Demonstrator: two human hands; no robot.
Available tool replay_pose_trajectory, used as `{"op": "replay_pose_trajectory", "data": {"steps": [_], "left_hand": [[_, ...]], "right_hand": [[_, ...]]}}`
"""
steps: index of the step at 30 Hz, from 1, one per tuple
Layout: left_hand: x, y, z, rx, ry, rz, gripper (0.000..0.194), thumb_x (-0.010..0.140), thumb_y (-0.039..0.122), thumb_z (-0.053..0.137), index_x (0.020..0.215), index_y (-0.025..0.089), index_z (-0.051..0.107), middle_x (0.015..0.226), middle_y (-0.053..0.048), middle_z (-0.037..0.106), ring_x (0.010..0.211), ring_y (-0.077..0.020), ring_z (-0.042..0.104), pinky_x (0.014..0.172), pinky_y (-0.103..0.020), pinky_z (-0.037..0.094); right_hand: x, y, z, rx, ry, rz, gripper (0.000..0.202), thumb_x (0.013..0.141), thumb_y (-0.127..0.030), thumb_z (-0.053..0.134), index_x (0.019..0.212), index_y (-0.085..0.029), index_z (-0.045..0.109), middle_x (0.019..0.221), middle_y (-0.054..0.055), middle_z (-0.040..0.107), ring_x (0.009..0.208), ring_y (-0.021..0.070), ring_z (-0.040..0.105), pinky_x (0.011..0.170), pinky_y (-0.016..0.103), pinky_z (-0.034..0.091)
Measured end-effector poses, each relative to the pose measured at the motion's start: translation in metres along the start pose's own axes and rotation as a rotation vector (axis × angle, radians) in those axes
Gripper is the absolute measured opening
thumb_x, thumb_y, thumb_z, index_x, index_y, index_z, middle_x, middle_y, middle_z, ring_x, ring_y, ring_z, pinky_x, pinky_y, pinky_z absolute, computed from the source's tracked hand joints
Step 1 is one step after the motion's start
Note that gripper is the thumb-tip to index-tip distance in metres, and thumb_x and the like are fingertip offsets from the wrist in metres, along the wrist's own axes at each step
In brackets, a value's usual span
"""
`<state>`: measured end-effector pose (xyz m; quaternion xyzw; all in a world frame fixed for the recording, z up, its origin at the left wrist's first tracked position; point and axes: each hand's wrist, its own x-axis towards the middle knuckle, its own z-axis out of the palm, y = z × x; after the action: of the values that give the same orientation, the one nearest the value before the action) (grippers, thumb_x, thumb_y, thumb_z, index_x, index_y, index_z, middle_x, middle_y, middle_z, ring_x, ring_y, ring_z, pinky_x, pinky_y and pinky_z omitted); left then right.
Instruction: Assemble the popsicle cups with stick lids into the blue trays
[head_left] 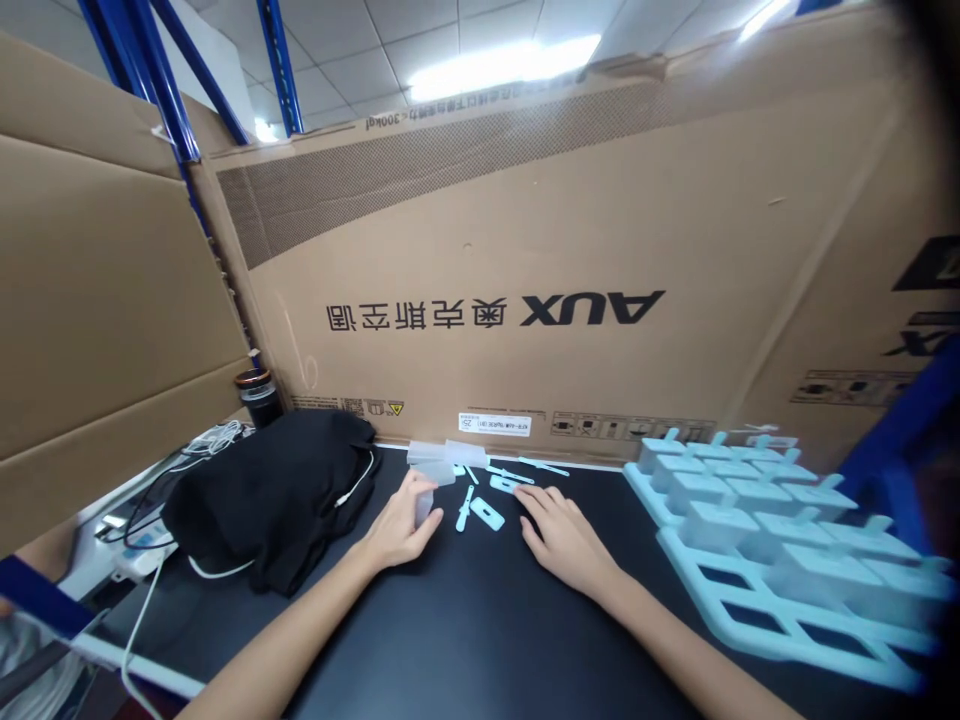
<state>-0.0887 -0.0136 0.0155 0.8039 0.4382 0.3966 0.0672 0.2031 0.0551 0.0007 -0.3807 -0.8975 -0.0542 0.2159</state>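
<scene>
My left hand is curled round a translucent ice pop mould on the black table, thumb on its near side. Just beyond the fingers lie more translucent moulds. My right hand rests palm down, fingers apart, its fingertips at a light blue slotted lid; I cannot tell whether they touch it. Between my hands are another slotted blue lid and a blue ice pop stick. Further back, more blue sticks lie flat.
To the right stands a light blue rack filled with several capped moulds. A black cloth with white cables sits at the left, a dark jar behind it. Cardboard walls close off the back and left.
</scene>
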Motion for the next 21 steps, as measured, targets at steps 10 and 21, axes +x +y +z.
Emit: {"op": "replay_pose_trajectory", "data": {"steps": [10, 21], "left_hand": [[0.001, 0.010, 0.030, -0.289, 0.112, -0.077, 0.060, 0.089, 0.030, 0.056, 0.138, 0.025, 0.022, 0.129, -0.014, 0.028, 0.116, -0.0280, 0.044, 0.090, -0.046, 0.050], [0.019, 0.016, 0.035, -0.464, 0.078, -0.102, 0.053, 0.089, 0.032, 0.058, 0.133, 0.024, 0.031, 0.116, -0.010, 0.048, 0.095, -0.0185, 0.056, 0.081, -0.037, 0.053]], "right_hand": [[-0.007, -0.008, -0.016, 0.155, -0.017, -0.100, 0.037, 0.094, -0.028, 0.038, 0.128, -0.020, 0.051, 0.124, 0.010, 0.054, 0.108, 0.0230, 0.050, 0.093, 0.040, 0.044], [-0.009, -0.017, -0.028, 0.365, -0.112, -0.225, 0.027, 0.095, -0.036, 0.040, 0.108, -0.025, 0.061, 0.114, 0.006, 0.061, 0.105, 0.0211, 0.051, 0.090, 0.041, 0.043]]}}
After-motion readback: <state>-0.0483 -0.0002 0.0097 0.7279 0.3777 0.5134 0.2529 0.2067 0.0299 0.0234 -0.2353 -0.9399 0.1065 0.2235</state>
